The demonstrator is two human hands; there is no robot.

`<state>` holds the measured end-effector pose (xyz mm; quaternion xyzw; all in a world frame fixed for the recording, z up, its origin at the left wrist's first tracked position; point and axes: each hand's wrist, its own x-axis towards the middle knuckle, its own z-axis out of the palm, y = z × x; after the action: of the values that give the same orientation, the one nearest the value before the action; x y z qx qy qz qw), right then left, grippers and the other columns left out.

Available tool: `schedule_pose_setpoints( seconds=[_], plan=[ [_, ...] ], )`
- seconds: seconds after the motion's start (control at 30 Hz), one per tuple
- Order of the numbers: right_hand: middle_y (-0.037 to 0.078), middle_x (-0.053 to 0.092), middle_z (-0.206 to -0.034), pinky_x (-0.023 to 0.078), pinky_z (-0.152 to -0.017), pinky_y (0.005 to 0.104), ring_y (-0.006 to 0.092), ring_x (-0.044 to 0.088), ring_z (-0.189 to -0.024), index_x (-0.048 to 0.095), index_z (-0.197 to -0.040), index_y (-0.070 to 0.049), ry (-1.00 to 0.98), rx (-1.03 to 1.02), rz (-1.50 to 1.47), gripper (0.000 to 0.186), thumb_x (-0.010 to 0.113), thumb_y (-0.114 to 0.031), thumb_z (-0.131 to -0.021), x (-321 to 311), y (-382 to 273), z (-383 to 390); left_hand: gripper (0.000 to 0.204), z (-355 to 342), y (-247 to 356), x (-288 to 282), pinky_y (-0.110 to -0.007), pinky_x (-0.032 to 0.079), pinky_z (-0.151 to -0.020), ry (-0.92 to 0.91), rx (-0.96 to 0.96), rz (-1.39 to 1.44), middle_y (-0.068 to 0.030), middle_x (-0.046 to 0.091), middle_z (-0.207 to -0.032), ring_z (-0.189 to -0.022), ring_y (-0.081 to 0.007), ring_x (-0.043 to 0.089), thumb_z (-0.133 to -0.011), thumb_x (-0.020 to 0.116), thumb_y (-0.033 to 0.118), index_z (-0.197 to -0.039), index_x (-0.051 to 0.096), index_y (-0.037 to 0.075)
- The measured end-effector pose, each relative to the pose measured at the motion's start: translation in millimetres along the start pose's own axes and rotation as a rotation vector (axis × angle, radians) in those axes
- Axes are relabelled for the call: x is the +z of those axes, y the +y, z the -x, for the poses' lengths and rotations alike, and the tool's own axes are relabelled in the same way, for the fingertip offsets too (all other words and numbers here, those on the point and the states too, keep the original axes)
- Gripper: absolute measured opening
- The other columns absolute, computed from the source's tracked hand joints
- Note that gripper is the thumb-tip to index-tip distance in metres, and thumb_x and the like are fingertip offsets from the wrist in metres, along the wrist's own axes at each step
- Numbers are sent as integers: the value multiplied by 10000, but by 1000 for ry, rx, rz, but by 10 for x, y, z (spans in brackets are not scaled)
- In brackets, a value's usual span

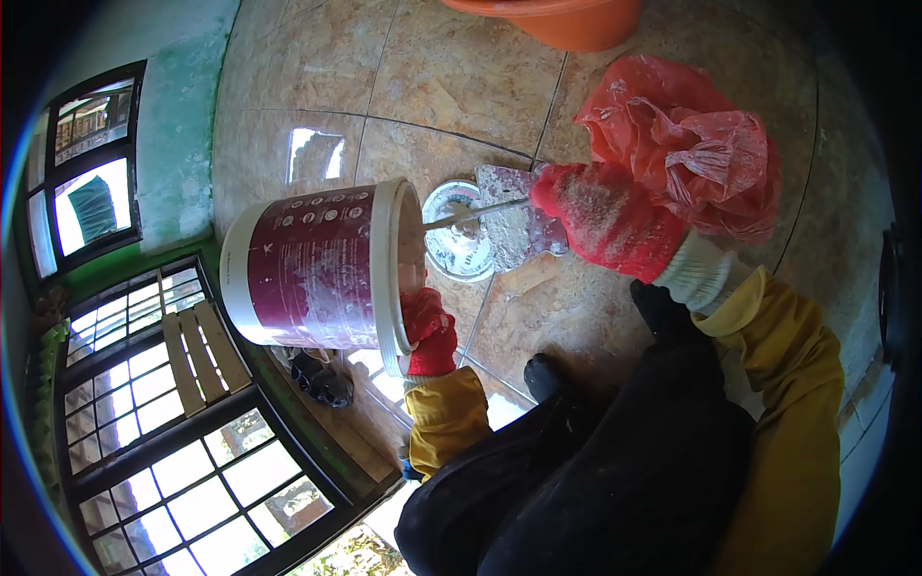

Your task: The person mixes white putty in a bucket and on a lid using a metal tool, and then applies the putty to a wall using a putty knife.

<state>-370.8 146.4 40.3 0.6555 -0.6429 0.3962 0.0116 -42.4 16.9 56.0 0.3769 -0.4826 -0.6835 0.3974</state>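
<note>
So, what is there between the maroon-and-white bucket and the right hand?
In the head view, a round white disc, a powder-caked flat plate and a thin rod show between bucket and right hand.

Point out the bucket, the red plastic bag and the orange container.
Bucket [312,271], head view: maroon label on its outer wall.
Red plastic bag [680,142], head view: crumpled middle.
Orange container [580,25], head view: outer wall.

Smooth plastic bucket [312,264], glossy tiles [451,82]
</note>
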Motion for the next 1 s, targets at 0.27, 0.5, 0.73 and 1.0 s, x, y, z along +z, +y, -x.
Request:
schedule_pose_setpoints(
  seconds=[0.27,0.5,0.73,1.0],
  plan=[
    [83,600,-916,496,-628,383,270,635,-799,561,-951,-116,-77,21,122,297,660,-100,-671,-237,-79,-360,227,9,-20,125,-203,398,-372,179,-472,1287,-24,471,-741,-499,-120,430,-831,518,187,-1000,505,36],
    [77,621,-885,517,-640,357,265,643,-808,602,-946,-107,-212,58,149,314,699,-106,-647,-344,-8,-444,148,-48,-82,83,-221,388,-356,238,-515,1270,-38,470,-752,-489,-140,440,-812,543,154,-897,508,38],
    [103,653,-885,533,-631,360,275,654,-775,636,-979,-105,-183,-44,284,289,687,-93,-695,-281,30,-588,135,10,-6,101,-223,379,-356,336,-521,1476,-34,457,-735,-479,-122,442,-804,547,152,-861,504,38],
    [61,600,-898,501,-676,387,247,606,-848,587,-971,-135,-110,-126,328,282,647,-121,-696,-139,104,-693,197,-101,-180,-156,-205,344,-374,127,-513,1085,-40,459,-735,-495,-109,443,-819,542,212,-914,520,41]
  ],
)
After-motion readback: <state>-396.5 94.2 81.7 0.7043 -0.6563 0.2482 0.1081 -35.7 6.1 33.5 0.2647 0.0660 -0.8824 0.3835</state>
